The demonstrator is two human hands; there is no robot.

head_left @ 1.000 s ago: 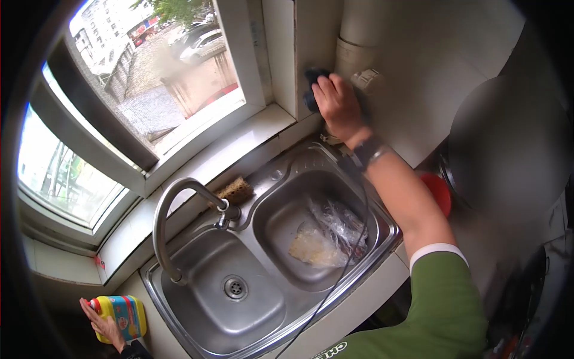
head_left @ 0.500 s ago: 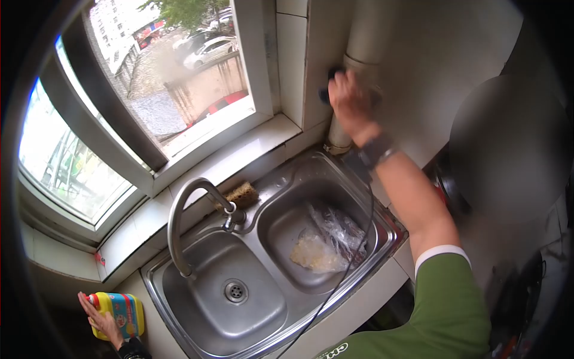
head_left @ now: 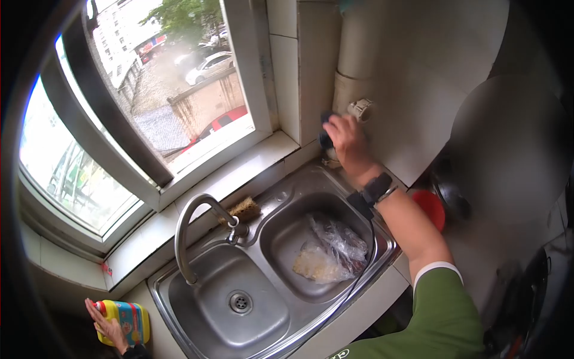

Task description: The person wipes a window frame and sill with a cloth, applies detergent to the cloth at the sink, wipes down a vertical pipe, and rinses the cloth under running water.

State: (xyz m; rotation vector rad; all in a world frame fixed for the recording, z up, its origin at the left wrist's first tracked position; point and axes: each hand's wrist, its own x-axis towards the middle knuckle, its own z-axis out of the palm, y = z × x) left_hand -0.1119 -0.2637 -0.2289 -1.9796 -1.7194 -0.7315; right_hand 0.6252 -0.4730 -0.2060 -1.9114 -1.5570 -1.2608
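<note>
My right hand (head_left: 349, 143) is closed on a dark, cloth-like thing (head_left: 325, 141), pressed against the lower part of the pale vertical pipe (head_left: 351, 90) in the corner. Fingers cover most of the dark thing, so its exact kind is unclear. A dark band with a cable sits on that wrist. At the lower left, my left hand (head_left: 110, 326) lies with fingers stretched out along the side of a yellow jug (head_left: 145, 323) with a red cap and a blue label. The jug stands on the counter beside the sink.
A double steel sink (head_left: 263, 311) has a curved faucet (head_left: 179, 239). In its right basin lie crumpled clear plastic bags (head_left: 338, 239). A brown sponge (head_left: 245, 209) sits behind the faucet. A window stands open at the left; a red bowl-like object (head_left: 429, 209) is at the right.
My right hand has slid down the pipe with the dark thing, uncovering a pale pipe bracket above it. My left hand stays at the jug. The camera view has shifted slightly.
</note>
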